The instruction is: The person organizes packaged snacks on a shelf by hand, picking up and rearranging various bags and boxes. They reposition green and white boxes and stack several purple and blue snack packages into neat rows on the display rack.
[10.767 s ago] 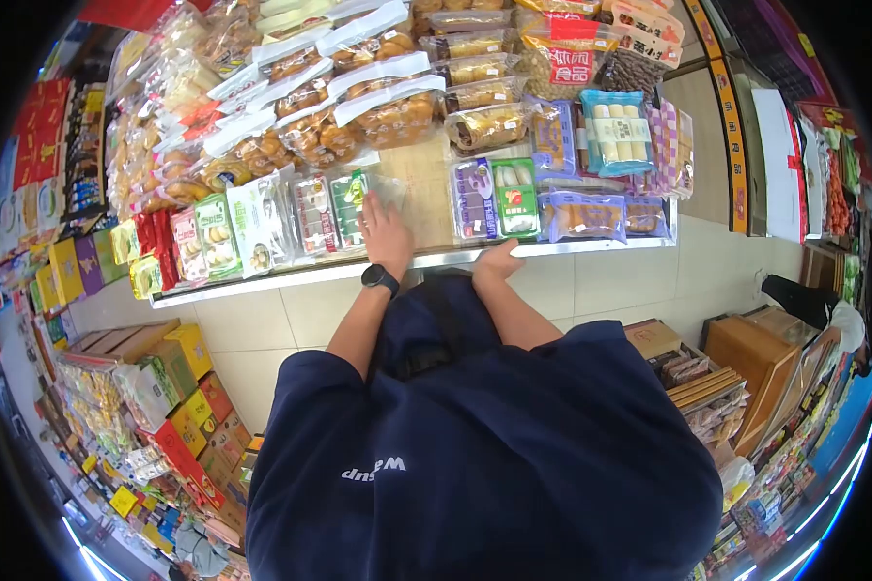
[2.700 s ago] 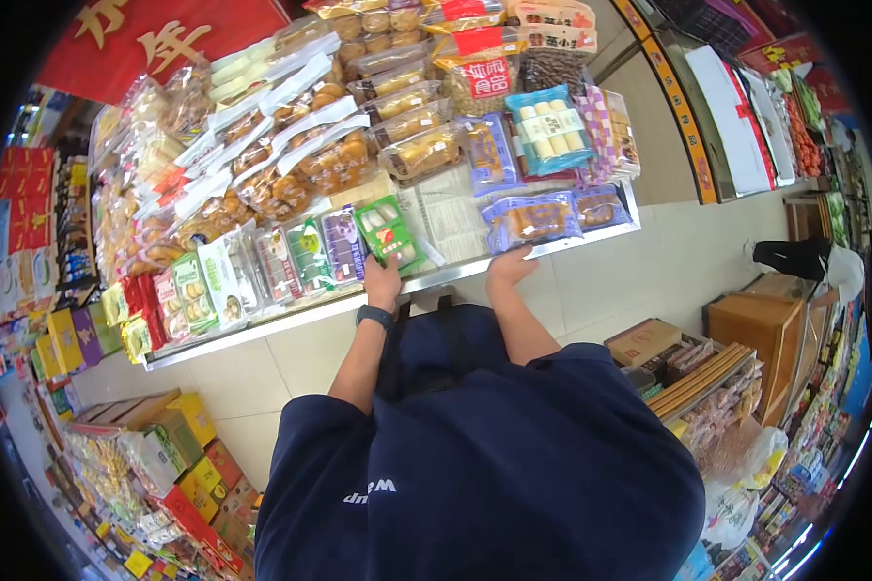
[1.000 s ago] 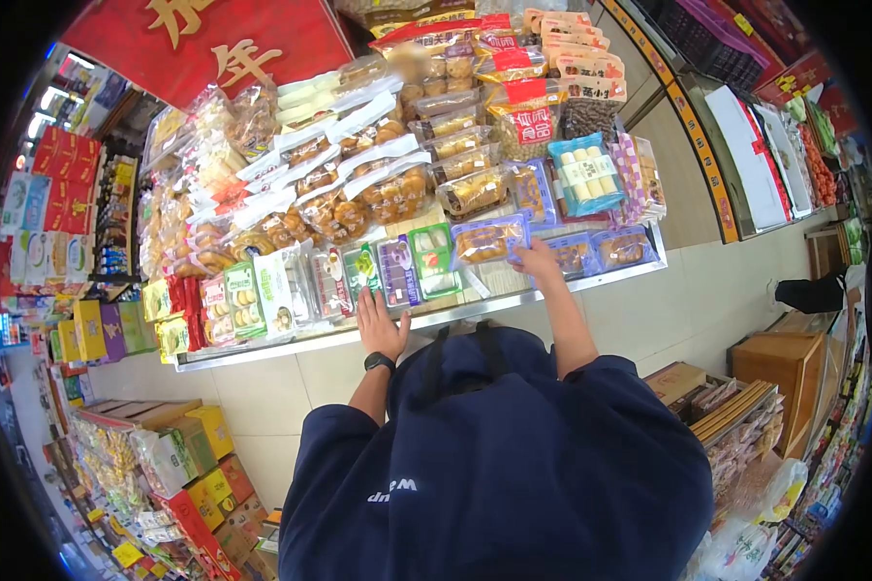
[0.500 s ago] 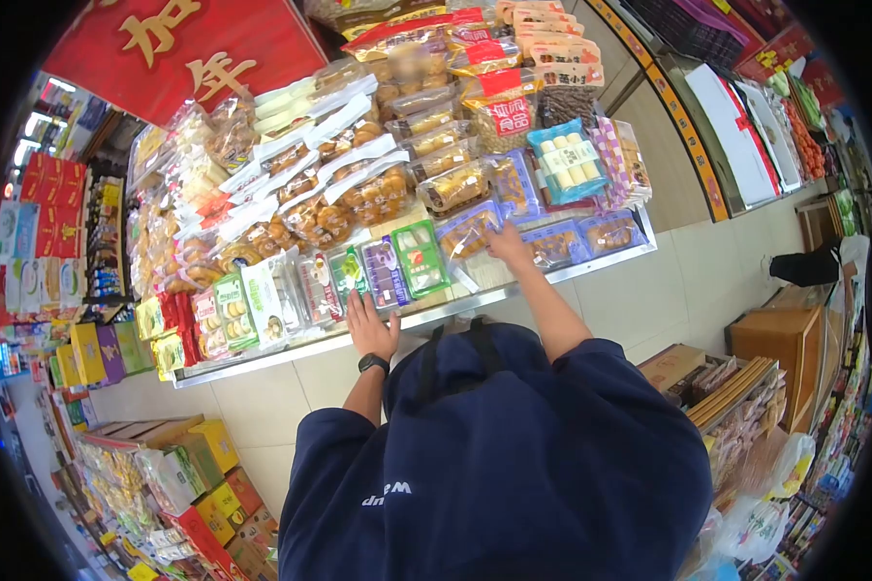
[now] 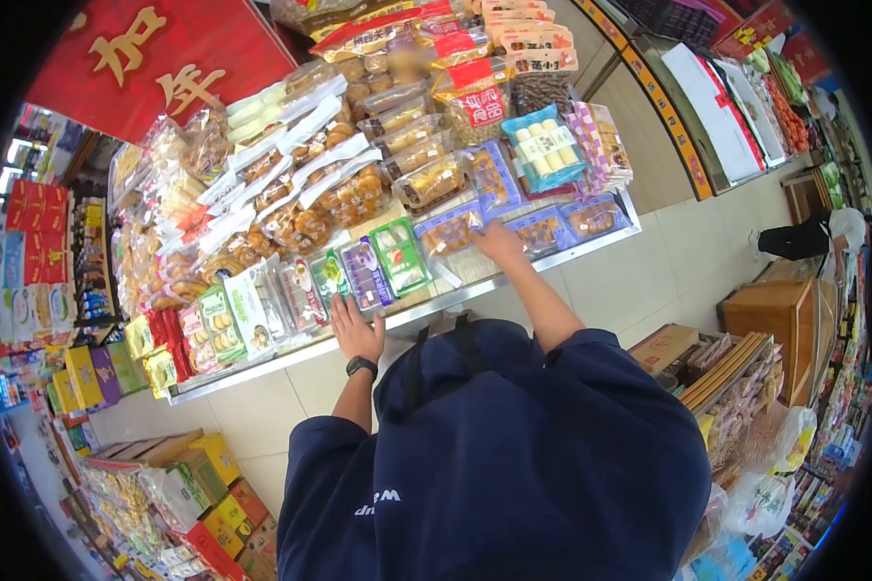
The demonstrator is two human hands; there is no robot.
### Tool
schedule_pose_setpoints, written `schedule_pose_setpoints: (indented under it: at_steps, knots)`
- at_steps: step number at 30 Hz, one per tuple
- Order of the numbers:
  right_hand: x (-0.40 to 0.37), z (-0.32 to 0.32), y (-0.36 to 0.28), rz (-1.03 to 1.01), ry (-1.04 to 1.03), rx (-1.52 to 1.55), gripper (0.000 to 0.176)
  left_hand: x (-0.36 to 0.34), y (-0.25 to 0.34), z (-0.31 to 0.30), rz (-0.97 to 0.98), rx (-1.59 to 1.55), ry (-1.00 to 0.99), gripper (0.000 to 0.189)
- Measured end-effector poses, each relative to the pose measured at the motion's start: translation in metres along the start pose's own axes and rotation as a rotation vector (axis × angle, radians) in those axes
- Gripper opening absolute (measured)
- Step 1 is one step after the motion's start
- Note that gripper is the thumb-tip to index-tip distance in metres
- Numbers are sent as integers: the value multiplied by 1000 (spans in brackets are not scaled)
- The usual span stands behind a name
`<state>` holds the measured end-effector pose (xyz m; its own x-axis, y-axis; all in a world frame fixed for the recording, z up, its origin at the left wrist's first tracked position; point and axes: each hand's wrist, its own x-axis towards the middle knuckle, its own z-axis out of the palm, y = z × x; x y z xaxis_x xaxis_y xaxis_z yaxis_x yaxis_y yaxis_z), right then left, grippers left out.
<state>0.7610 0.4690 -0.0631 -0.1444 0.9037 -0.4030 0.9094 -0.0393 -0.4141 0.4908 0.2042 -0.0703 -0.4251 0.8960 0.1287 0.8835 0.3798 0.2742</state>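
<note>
My left hand (image 5: 357,329), with a dark watch on the wrist, lies with fingers spread at the front edge of the display table (image 5: 426,312). Its fingertips touch the lower ends of a green package (image 5: 329,278) and a purple package (image 5: 363,268). My right hand (image 5: 497,244) is at the right end of a purple-edged tray pack (image 5: 451,230); its fingers are partly hidden, so its grip is unclear. Between the hands lies a green tray pack (image 5: 399,254). Another purple-edged pack (image 5: 538,230) sits just right of my right hand.
Bagged pastries (image 5: 354,194) fill the table behind. A blue pack of white rolls (image 5: 547,150) lies at the right. A red sign (image 5: 155,58) stands at the upper left. Stacked boxes (image 5: 233,513) are at lower left, and a person in black trousers (image 5: 794,240) is far right.
The view has shifted slightly, so the table appears further left. Both hands stay at nearly the same packages.
</note>
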Motion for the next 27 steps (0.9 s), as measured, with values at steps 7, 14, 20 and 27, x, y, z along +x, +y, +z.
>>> schedule_pose_setpoints:
  at_steps: [7,14,20,27]
  knots:
    - [-37,-22,70,91,392,185,68,-1,3,-1,-17,5,-13,71]
    - [-8,-22,127,285,570,233,58,0,1,2,-6,-13,22,70]
    - [-17,-50,83,599,164,1121,36,1,1,0,-11,-12,22,70]
    - [-4,-46,97,765,81,1662,24,0,-3,2,-2,-15,36,69]
